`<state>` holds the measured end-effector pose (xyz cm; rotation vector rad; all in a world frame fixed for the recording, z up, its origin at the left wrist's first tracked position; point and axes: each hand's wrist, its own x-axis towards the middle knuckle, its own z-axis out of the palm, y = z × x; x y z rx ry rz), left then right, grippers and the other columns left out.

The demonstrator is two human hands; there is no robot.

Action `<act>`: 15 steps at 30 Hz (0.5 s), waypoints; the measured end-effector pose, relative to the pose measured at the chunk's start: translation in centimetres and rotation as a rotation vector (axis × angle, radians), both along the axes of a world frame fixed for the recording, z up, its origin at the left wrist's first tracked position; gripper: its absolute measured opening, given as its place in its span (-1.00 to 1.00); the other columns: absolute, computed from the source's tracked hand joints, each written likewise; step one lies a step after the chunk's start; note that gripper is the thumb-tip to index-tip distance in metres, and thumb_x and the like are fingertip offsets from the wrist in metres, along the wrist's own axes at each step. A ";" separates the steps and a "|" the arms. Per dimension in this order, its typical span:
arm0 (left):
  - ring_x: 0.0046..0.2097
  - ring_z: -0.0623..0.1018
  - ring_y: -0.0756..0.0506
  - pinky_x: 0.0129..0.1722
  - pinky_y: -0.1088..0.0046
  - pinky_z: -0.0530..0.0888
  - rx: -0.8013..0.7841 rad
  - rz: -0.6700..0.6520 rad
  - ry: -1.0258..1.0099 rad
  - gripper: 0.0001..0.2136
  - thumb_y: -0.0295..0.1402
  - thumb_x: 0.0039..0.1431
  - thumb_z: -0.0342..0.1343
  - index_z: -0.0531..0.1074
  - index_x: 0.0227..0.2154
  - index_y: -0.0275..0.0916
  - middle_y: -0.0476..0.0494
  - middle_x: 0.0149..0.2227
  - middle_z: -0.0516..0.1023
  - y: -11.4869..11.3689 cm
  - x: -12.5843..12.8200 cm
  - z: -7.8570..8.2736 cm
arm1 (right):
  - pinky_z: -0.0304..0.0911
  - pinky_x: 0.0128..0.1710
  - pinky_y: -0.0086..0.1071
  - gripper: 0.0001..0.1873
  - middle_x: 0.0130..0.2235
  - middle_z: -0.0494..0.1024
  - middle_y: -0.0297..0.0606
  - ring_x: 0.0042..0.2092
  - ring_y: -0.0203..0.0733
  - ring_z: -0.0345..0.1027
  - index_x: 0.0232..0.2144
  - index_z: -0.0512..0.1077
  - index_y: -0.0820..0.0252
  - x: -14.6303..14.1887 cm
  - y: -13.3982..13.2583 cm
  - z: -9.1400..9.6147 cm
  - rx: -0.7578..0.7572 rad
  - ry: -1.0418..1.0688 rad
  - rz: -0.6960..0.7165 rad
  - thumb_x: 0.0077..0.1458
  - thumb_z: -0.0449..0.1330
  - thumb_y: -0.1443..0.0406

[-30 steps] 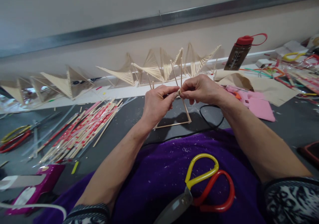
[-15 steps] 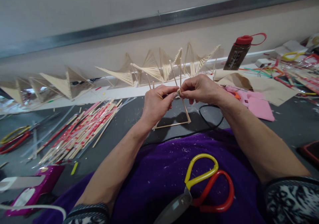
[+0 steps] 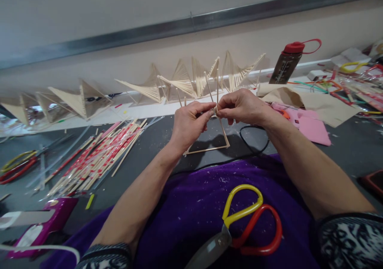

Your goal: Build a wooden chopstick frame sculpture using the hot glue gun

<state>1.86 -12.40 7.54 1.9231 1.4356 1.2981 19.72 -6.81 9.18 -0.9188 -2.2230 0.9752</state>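
Note:
A small frame of thin wooden sticks [image 3: 206, 150] stands on the grey table in front of me. My left hand [image 3: 191, 121] pinches at a joint of it with thumb and forefinger. From the other side, my right hand [image 3: 239, 106] pinches at the same joint, its fingertips nearly touching the left ones. The joint itself is mostly covered by the fingers. Stick ends rise behind both hands. On my purple-covered lap lie scissors [image 3: 242, 217] with one yellow and one red handle.
Several stick models [image 3: 179, 81] line the wall. Bagged sticks [image 3: 101, 157] lie left, beside another pair of scissors [image 3: 18, 167] and a magenta device [image 3: 44, 229]. A red-capped bottle [image 3: 285, 65], brown paper [image 3: 326, 105] and a pink piece [image 3: 314, 131] are on the right. A black cord [image 3: 254, 127] loops nearby.
Both hands keep their pinch at the same joint. The whole view has shifted very slightly; nothing else visibly differs.

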 end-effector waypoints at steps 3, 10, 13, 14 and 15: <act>-0.64 0.39 0.14 -0.64 0.61 0.37 0.000 0.006 -0.014 -0.81 -0.41 0.13 0.17 0.61 -0.21 -0.20 -0.07 -0.40 0.58 0.1 -0.1 0.0 | 0.16 -0.61 -0.53 -0.93 -0.57 0.47 -0.38 -0.55 -0.37 0.39 -0.45 0.49 0.26 0.0 0.0 0.0 -0.005 0.002 0.008 -0.02 0.22 0.34; -0.63 0.40 0.13 -0.62 0.60 0.39 0.004 0.000 0.000 -0.81 -0.40 0.12 0.17 0.61 -0.21 -0.19 -0.05 -0.40 0.58 0.2 -0.4 -0.1 | 0.18 -0.59 -0.51 -0.92 -0.59 0.45 -0.39 -0.57 -0.37 0.36 -0.48 0.47 0.25 -0.1 -0.1 0.0 0.010 0.006 0.016 -0.01 0.21 0.34; -0.63 0.41 0.12 -0.63 0.60 0.39 -0.006 0.002 0.005 -0.82 -0.40 0.12 0.17 0.61 -0.22 -0.21 -0.06 -0.41 0.58 0.1 -0.3 0.0 | 0.18 -0.59 -0.49 -0.91 -0.59 0.45 -0.39 -0.57 -0.36 0.36 -0.49 0.47 0.24 -0.1 -0.1 0.0 -0.002 0.009 0.016 -0.01 0.23 0.31; -0.63 0.41 0.12 -0.63 0.60 0.39 -0.006 0.003 0.006 -0.82 -0.41 0.13 0.16 0.61 -0.22 -0.21 -0.05 -0.41 0.58 0.1 -0.3 0.1 | 0.18 -0.59 -0.49 -0.90 -0.59 0.45 -0.38 -0.57 -0.36 0.36 -0.48 0.47 0.24 -0.1 0.0 0.0 -0.004 0.009 0.015 -0.01 0.23 0.30; -0.63 0.41 0.13 -0.63 0.60 0.39 -0.006 0.002 0.006 -0.82 -0.41 0.13 0.16 0.61 -0.23 -0.21 -0.05 -0.40 0.58 0.1 -0.3 0.1 | 0.17 -0.59 -0.49 -0.90 -0.59 0.45 -0.38 -0.57 -0.35 0.36 -0.48 0.47 0.24 -0.1 0.0 -0.1 -0.005 0.010 0.015 0.00 0.24 0.30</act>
